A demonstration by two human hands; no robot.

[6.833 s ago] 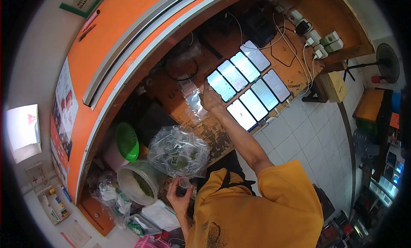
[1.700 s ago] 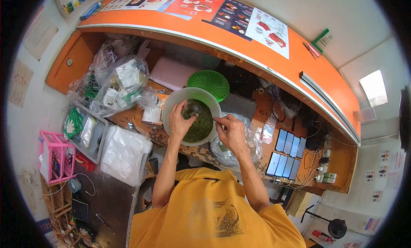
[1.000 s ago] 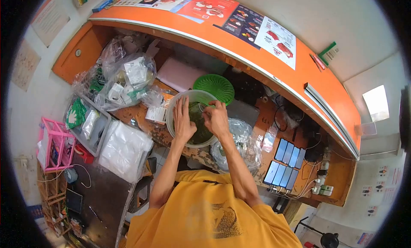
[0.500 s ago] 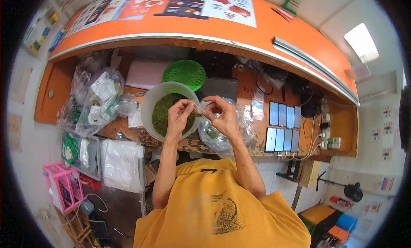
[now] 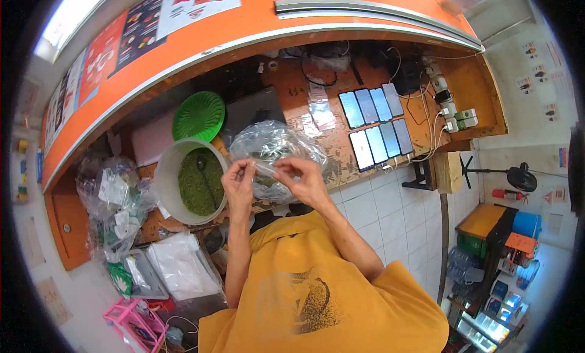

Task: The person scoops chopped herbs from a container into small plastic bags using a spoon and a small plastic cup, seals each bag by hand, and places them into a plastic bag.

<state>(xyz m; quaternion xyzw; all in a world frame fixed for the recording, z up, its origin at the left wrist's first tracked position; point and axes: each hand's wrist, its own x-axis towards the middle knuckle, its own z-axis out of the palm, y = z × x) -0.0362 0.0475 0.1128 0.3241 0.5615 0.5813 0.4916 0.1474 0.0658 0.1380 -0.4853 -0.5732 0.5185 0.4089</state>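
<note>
My left hand (image 5: 239, 183) and my right hand (image 5: 306, 182) are raised over the bench, fingers pinched on the two ends of a small clear plastic sachet (image 5: 264, 168). Whatever the sachet contains is too small to make out. Just left of my left hand stands a translucent round tub (image 5: 163, 181), part filled with crushed green herb (image 5: 194, 191). A dark long-handled spoon (image 5: 205, 177) lies on the herb. Behind my fingers a large clear plastic bag (image 5: 286, 140) rests on the bench, with some green showing through it.
A green plastic basket (image 5: 198, 116) sits behind the tub. Several phones (image 5: 378, 137) lie in two rows at right, near charging cables and plugs (image 5: 448, 112). Bulging plastic bags (image 5: 116, 201) crowd the left. An orange shelf (image 5: 256, 15) overhangs the bench.
My view has turned to the right. The hands appear over the clear bag instead of partly over the tub, still pinching the sachet. The spoon in the herb now shows.
</note>
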